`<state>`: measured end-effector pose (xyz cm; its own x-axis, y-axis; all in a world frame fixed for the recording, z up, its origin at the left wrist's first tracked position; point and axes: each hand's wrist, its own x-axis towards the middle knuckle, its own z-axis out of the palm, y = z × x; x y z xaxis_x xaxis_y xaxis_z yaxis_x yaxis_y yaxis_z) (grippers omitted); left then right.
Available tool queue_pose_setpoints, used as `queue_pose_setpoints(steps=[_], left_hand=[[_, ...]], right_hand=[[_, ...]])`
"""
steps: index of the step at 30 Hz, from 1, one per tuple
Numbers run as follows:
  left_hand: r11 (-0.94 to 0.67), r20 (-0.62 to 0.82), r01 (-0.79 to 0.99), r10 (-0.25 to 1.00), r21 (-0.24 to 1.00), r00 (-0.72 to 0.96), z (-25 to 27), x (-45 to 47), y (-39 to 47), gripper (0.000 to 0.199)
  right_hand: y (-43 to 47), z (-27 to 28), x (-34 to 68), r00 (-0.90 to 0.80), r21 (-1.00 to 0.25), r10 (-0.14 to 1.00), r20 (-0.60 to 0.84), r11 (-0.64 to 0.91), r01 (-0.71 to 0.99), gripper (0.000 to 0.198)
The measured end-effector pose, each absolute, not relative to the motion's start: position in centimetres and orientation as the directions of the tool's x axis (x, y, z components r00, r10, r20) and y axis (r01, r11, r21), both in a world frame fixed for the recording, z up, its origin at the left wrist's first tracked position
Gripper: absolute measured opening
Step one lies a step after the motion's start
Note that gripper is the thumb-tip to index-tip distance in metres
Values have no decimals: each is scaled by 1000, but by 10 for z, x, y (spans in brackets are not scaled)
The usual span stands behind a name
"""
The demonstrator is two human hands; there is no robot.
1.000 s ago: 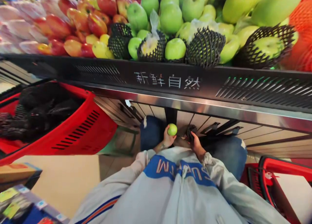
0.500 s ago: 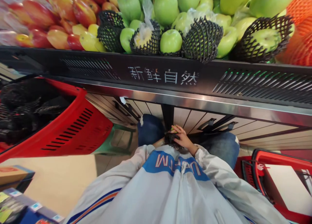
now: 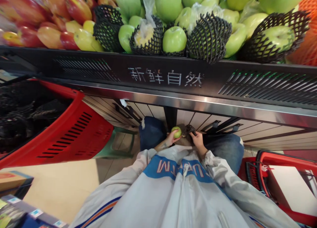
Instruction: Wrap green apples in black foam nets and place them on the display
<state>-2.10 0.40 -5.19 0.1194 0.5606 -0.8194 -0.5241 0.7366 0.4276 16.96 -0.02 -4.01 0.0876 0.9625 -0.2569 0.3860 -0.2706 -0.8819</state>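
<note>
Left hand (image 3: pixel 170 139): fingers clamped around a green apple (image 3: pixel 176 132), held low by the knees. Right hand (image 3: pixel 197 139): fingers pinched on a black net sleeve (image 3: pixel 189 129), just right of the apple, the two almost touching.

Green apples (image 3: pixel 174 39) heaped on black display shelf (image 3: pixel 158 76), several in black foam nets (image 3: pixel 209 36); red apples (image 3: pixel 49 19) at left. Red basket (image 3: pixel 74 135) lower left holding dark, blurred stuff, possibly more nets. Second red basket (image 3: pixel 284 168) lower right.
</note>
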Motion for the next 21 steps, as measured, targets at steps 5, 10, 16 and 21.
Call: queue_pose_setpoints(steps=[5,10,16,21], left_hand=[[718,-845,-563,531,409,63,-41,-25,9,24],[669,-843,-597,538,443,-22,-31,-23,7,27],[591,-813,-615,563,522,-149,-24,-22,7,40],[569,-800,-621,577,538,-165,-21,-23,7,40]], right_hand=[[8,-52,194,236,-609,842,-486,-520,599,14],[7,-48,189,275,-376,758,-591,-561,737,20],[15,-40,199,409,-204,670,-619,-640,740,23],[15,-40,209,424,-300,721,-548,-642,705,33]])
